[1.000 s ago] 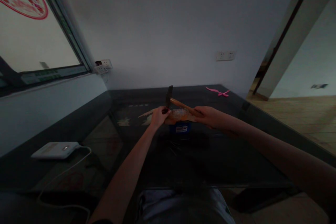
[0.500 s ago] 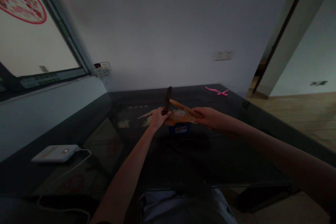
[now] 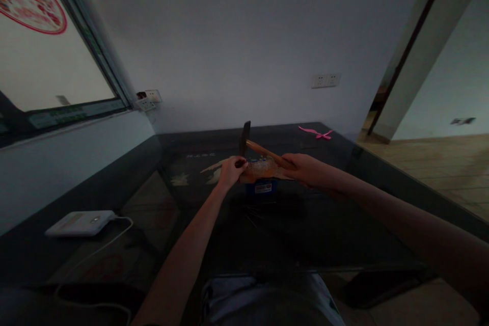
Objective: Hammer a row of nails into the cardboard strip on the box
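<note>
My right hand (image 3: pixel 300 168) is wrapped round the wooden handle of a hammer (image 3: pixel 267 153), whose dark head stands above my left fingertips. My left hand (image 3: pixel 229 170) is closed in a pinch at the left end of an orange-brown piece (image 3: pixel 263 168); a small dark thing shows at the fingertips, too small to name. Beneath that piece sits a blue box (image 3: pixel 263 187) with a white label, on the dark glossy table (image 3: pixel 267 239). Whether the hammer head touches anything is not clear.
A white power bank (image 3: pixel 82 224) with a white cable lies at the table's left. A pink ribbon (image 3: pixel 318 133) rests near the far right corner. Behind the table is a wall with sockets (image 3: pixel 326 80); a window (image 3: pixel 53 51) is at the left.
The hammer head has risen slightly, and my right hand has moved up a little with the handle. My left hand has stayed in place.
</note>
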A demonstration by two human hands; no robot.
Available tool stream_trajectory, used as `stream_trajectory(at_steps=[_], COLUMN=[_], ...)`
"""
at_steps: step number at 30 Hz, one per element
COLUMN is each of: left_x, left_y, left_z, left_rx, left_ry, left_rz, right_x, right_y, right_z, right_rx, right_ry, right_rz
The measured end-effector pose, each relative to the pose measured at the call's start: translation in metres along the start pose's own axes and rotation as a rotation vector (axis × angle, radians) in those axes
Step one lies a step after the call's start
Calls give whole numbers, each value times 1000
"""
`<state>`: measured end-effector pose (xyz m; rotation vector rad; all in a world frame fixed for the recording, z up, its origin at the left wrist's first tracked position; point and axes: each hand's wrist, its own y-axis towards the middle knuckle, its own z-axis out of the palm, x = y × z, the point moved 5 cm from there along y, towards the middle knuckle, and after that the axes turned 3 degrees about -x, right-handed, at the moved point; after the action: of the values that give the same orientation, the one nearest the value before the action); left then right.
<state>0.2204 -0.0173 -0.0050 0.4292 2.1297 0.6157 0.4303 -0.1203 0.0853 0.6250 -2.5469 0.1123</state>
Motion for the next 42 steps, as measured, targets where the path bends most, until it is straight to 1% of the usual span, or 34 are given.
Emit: stream_trajectory(at_steps=[5, 10, 16, 20, 23, 28, 33, 36, 39, 42], left_x=[1, 0, 1, 0, -1, -3, -2, -3, -3, -3], left_y=[0, 0, 0, 0, 0, 0, 0, 0, 0, 0], left_z=[0, 0, -1, -1, -1, -2, -1, -1, -2, -3], left_rx=[17, 11, 16, 15, 16, 18, 20, 20, 22, 21], left_ry=[81, 82, 121, 99, 102, 136, 122, 134, 159, 140], left_rz=[18, 43, 23, 59, 55, 30, 46, 52, 28, 31], right_x=[2, 0, 1, 2, 3, 2, 1, 3, 6, 6], right_y=[-2, -4, -1, -2, -1, 0, -3, -2, 0, -2], right_z=[0, -6, 1, -6, -9, 0, -6, -6, 0, -1], right_rx=[44, -34, 44, -19, -60, 34, -11, -40, 4, 30], right_ry=[13, 23, 7, -18, -49, -12, 28, -1, -9, 22], right_rz=[15, 44, 13, 35, 5, -38, 54, 27, -24, 5])
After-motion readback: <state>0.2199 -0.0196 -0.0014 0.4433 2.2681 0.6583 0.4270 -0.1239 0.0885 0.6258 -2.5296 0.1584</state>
